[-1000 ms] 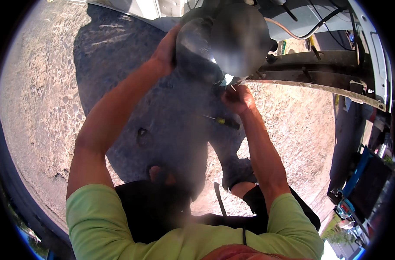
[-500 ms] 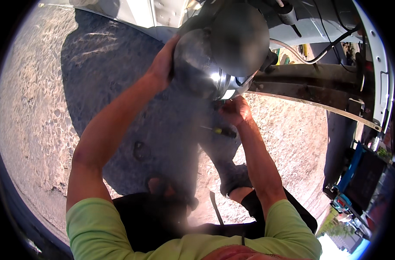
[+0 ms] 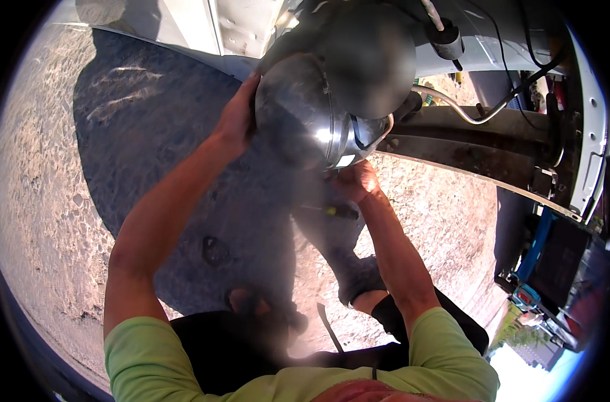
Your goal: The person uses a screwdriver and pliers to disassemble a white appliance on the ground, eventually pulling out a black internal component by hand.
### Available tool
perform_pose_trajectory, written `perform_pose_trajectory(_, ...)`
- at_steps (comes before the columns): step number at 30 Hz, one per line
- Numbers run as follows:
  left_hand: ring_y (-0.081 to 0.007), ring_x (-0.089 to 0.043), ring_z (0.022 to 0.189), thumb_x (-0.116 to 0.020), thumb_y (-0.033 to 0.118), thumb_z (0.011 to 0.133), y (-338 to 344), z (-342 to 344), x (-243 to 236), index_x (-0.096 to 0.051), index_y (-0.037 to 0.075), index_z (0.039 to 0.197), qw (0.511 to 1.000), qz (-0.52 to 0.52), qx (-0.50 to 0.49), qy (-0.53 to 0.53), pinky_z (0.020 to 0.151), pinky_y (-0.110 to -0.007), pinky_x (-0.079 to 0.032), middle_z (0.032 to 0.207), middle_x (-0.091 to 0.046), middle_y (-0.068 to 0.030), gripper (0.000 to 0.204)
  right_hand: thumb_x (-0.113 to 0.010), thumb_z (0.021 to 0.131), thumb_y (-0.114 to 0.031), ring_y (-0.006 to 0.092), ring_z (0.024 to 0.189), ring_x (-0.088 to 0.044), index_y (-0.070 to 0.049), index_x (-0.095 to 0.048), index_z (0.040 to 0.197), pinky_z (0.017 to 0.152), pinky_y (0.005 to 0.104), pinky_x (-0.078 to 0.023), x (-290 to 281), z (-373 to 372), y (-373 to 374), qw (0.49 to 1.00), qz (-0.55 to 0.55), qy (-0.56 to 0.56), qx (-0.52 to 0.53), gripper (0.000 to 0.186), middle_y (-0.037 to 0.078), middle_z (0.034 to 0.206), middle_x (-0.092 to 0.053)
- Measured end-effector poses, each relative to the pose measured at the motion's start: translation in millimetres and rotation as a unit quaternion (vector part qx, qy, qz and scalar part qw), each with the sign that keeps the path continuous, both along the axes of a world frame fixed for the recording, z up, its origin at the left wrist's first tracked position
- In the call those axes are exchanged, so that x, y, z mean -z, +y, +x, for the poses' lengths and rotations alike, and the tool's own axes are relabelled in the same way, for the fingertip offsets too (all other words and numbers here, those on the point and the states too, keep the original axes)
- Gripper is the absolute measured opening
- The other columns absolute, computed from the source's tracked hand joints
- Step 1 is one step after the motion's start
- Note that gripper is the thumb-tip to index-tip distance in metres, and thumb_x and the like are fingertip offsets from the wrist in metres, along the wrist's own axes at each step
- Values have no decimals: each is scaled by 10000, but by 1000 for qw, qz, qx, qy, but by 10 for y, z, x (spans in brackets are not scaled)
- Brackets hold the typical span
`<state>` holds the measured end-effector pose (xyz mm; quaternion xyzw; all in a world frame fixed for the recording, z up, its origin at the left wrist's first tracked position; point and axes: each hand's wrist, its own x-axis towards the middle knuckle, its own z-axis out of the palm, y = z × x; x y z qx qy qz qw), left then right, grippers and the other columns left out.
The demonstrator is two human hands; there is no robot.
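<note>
A shiny rounded metal housing (image 3: 291, 100) sits at the top middle, its right part blurred and dark. My left hand (image 3: 237, 115) has its fingers wrapped around the housing's left side. Below the housing's lower edge is my right hand (image 3: 356, 179), fingers curled, their tips and whatever they hold hidden. A screwdriver (image 3: 342, 212) with a yellow and black handle lies on the ground just below my right hand.
A dark metal beam (image 3: 472, 127) crosses the upper right under hoses and cables (image 3: 479, 117). A pale metal panel (image 3: 245, 27) stands at the top. Blue and black equipment (image 3: 553, 254) is at the right. My feet (image 3: 372, 298) are on rough, partly shaded ground (image 3: 50, 167).
The housing and both hands have shifted down and slightly left in the view, along with the beam and screwdriver. My left hand stays on the housing; my right stays at its lower edge.
</note>
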<state>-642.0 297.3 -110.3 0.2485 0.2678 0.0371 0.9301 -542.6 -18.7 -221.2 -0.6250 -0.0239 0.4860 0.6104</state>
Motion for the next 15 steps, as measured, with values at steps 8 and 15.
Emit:
perform_pose_trajectory(8, -125, -593, 931, -495, 265, 1071, 59, -217, 670, -647, 21, 1161, 848, 529, 20, -4, 832, -282, -480, 1001, -648, -35, 301, -625, 915, -87, 196, 775, -617, -69, -610, 928, 767, 414, -535, -174, 71, -152, 916, 70, 314, 240, 26, 39, 759, -599)
perform_pose_trajectory(15, -91, -572, 866, -502, 247, 1071, 140, -216, 560, -667, 20, 1117, 881, 470, 41, 16, 784, -270, -486, 942, -652, -17, 284, -654, 897, -7, 158, 740, -613, -63, -621, 933, 730, 367, -554, -239, 20, -95, 945, 7, 239, 223, 75, 24, 769, -591)
